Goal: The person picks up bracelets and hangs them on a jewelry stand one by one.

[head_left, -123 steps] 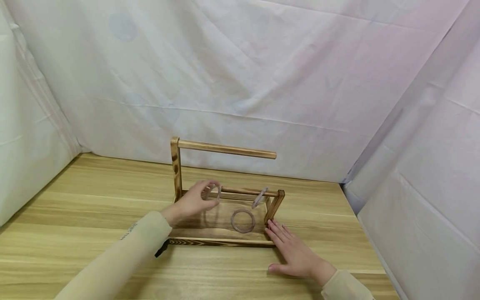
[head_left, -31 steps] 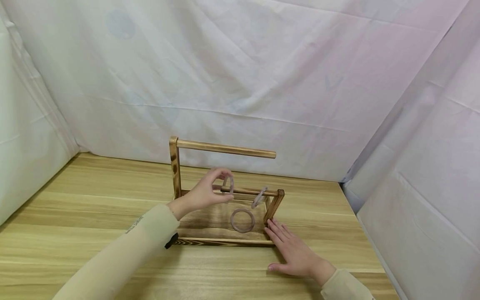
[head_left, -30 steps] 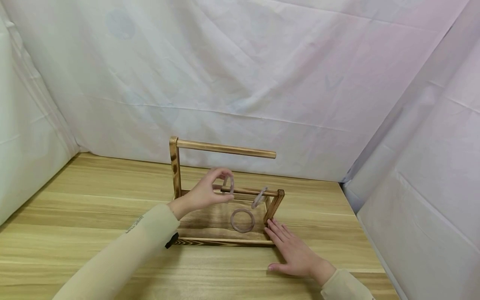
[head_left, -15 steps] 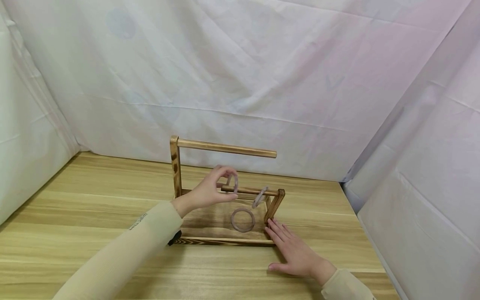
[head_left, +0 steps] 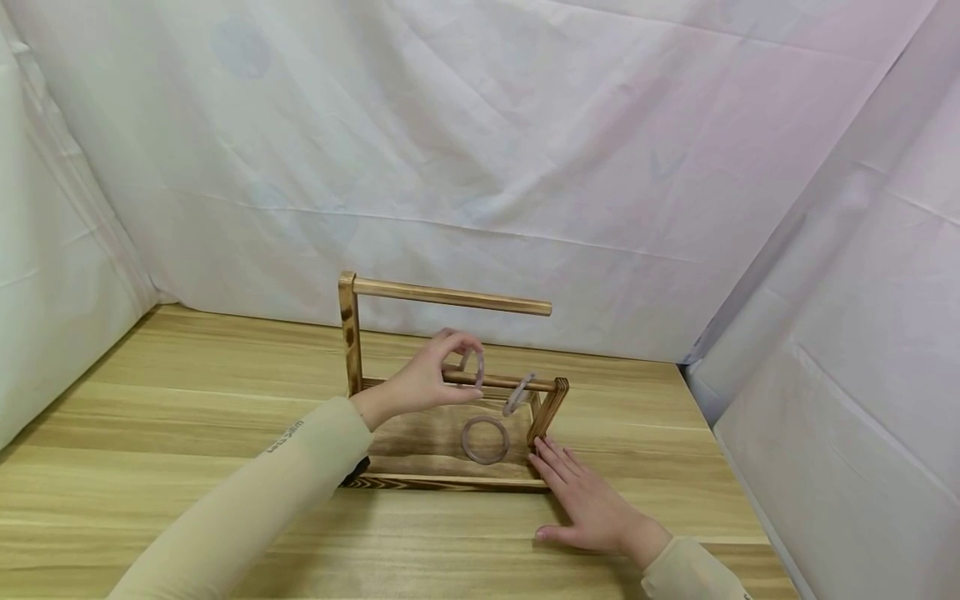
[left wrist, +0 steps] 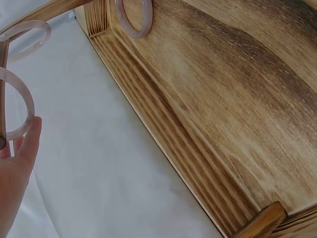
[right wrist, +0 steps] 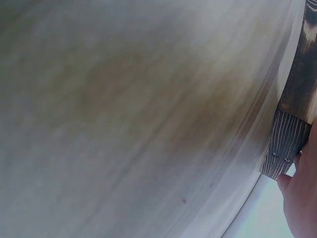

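Thumb and fingers of my left hand [head_left: 416, 383] pinch a pale translucent bangle [head_left: 480, 372], which encircles the lower wooden rod [head_left: 497, 382] just in from its free left end. In the left wrist view the held bangle [left wrist: 28, 101] also loops the rod. A second bangle [head_left: 514, 402] hangs from the same rod, nearer the right post. The third bangle [head_left: 465, 442] lies flat in the tray base [head_left: 420, 458] of the wooden rack. My right hand [head_left: 592, 510] lies with fingers extended, fingertips against the rack's right front corner, which the right wrist view shows as dark grained wood [right wrist: 287, 141].
Above the lower rod runs a longer upper rod [head_left: 450, 296], fixed to a tall left post [head_left: 349, 337]. A short right post [head_left: 550, 412] carries the lower rod. The rack stands on a wood-grain table [head_left: 187, 383], with pale cloth [head_left: 480, 150] behind and at both sides.
The left hand has lifted its bangle from behind the tray area, brought it right onto the lower rod's free end, and slid slightly farther along. The right hand keeps its place.
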### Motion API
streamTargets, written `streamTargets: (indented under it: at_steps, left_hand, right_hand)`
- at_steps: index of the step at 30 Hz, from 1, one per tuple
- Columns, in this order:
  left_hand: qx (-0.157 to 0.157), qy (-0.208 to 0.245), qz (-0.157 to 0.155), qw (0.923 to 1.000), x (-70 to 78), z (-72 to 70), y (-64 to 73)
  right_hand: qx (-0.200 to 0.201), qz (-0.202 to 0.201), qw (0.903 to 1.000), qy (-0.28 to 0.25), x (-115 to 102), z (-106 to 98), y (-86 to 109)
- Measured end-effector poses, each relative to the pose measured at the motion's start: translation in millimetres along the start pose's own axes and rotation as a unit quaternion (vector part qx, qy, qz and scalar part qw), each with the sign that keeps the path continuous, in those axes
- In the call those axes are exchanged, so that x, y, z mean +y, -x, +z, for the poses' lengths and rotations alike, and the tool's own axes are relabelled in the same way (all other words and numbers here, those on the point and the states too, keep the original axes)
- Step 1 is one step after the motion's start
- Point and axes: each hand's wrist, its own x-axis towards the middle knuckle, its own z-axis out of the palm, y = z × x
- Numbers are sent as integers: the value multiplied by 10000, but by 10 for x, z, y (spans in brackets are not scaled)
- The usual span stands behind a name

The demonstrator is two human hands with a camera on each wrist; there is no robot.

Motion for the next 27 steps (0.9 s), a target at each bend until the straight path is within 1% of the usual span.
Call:
streamTargets:
  at_steps: [10, 16, 19, 23, 27]
  left_hand:
    - [-164, 33, 233, 9996, 27, 14, -24]
    - [-101, 104, 346, 9993, 21, 48, -31]
    - [-56, 208, 414, 9989, 9, 69, -32]
    - [-33, 351, 443, 9984, -8, 91, -28]
    - [-26, 322, 440, 9985, -10, 103, -21]
  right_hand:
    - [-61, 61, 10000, 5, 3, 15, 11]
    - [-93, 82, 9999, 10, -3, 4, 12]
    - [-100, 84, 9999, 24, -9, -1, 12]
    - [-85, 69, 9999, 67, -16, -4, 12]
    - [-111, 86, 9999, 56, -20, -1, 16]
